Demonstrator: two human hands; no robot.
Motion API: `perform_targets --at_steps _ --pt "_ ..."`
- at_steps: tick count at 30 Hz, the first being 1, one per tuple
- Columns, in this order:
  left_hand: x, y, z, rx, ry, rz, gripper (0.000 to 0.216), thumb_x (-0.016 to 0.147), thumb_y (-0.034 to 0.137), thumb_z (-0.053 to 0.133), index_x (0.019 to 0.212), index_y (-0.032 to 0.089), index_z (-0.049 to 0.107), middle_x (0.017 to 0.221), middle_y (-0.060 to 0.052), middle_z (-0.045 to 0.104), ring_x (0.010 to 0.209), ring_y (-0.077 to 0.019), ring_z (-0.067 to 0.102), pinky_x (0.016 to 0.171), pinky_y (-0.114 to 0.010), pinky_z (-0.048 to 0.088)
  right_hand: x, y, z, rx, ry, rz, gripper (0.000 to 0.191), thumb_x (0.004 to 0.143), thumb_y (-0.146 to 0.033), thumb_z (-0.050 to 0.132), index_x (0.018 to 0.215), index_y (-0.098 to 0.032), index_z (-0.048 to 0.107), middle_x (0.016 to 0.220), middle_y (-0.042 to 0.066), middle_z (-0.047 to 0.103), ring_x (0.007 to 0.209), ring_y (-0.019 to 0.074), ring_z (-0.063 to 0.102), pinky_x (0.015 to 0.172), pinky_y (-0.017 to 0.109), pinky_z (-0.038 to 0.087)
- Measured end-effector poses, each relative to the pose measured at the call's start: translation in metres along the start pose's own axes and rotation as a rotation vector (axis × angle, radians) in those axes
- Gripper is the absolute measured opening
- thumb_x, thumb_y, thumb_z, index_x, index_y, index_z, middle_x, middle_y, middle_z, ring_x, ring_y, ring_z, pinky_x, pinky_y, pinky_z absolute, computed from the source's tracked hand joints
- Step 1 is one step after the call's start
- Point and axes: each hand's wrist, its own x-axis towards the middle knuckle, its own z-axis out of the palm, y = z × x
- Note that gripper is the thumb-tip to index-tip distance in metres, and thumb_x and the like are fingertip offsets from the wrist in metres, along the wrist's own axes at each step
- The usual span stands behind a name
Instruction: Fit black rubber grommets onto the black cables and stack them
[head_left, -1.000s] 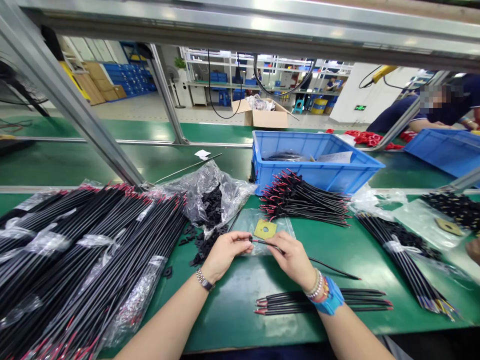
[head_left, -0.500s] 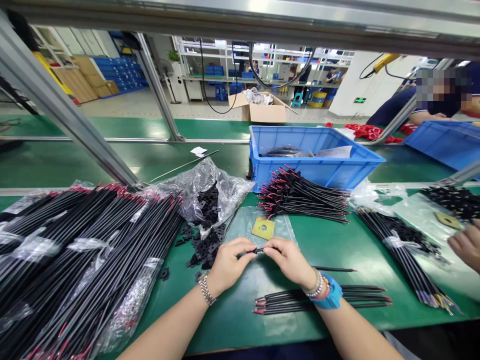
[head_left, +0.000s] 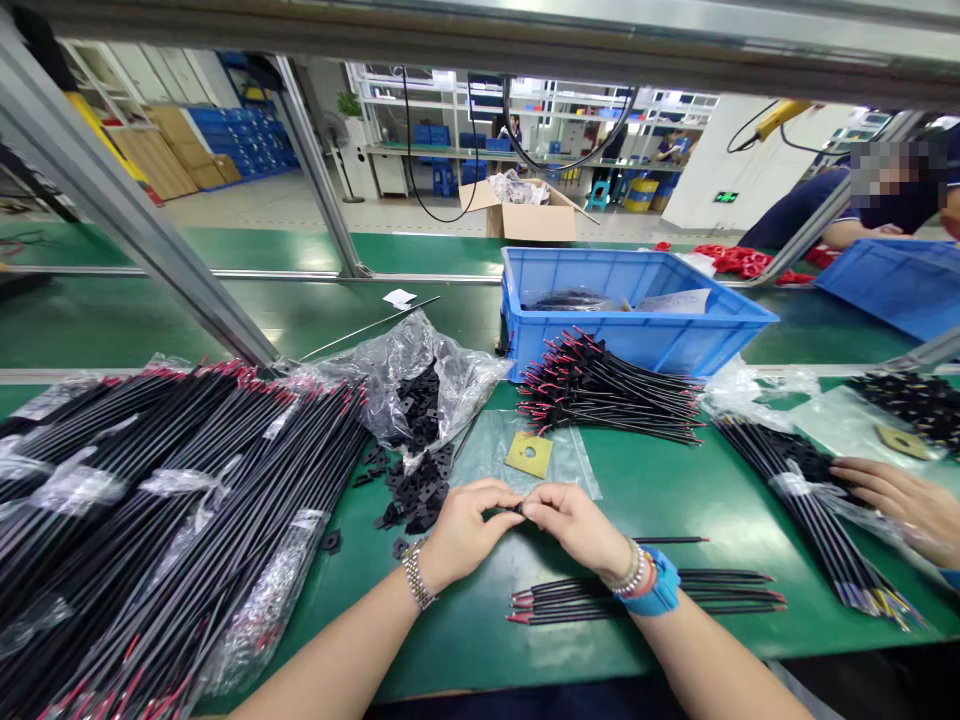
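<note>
Our left hand [head_left: 466, 528] and right hand [head_left: 574, 525] meet fingertip to fingertip above the green bench [head_left: 660, 490], both pinching one thin black cable [head_left: 667, 540]. Its long axis trails rightward from the grip, lying nearer our right hand.

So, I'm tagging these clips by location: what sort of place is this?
Most likely a factory assembly line: bundled black wires cover a green bench, with a blue parts bin and a co-worker's hand alongside.
</note>
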Motion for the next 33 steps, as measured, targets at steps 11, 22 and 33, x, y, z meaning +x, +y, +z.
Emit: perform_targets --at_steps 11,22,33 --pt "0.001 0.001 -0.003 -0.066 -0.009 -0.02 0.008 0.072 0.021 0.063 0.078 0.019 0.067 0.079 -0.004 0.065 0.075 -0.0161 0.058 0.073 -0.027 0.044 -0.001 -0.007 -0.01 0.058 -0.082 0.071 0.024 0.075 -0.035 0.054 0.067 -0.013 0.056 0.054 -0.003 0.046 0.048 0.0055 0.034 0.044 0.018 0.028" --pt "0.008 -0.004 -0.02 0.015 0.003 -0.01 0.024 0.072 0.022 0.061 0.096 0.021 0.064 0.088 -0.004 0.065 0.08 -0.0176 0.057 0.075 -0.027 0.044 0.002 -0.001 -0.023 -0.543 0.064 -0.268 0.02 0.084 -0.025 0.046 0.079 -0.018 0.064 0.073 0.004 0.06 0.069 0.0136 0.054 0.066 0.027 0.043" --pt "0.015 -0.031 -0.075 0.622 0.293 -0.086 0.018 0.079 0.02 0.048 0.08 0.02 0.066 0.082 -0.005 0.066 0.081 -0.0206 0.054 0.075 -0.032 0.041 0.06 0.031 -0.116 -1.0 0.607 -0.481 0.023 0.081 -0.024 0.045 0.081 -0.019 0.068 0.076 0.007 0.062 0.074 0.0189 0.053 0.068 0.036 0.046"
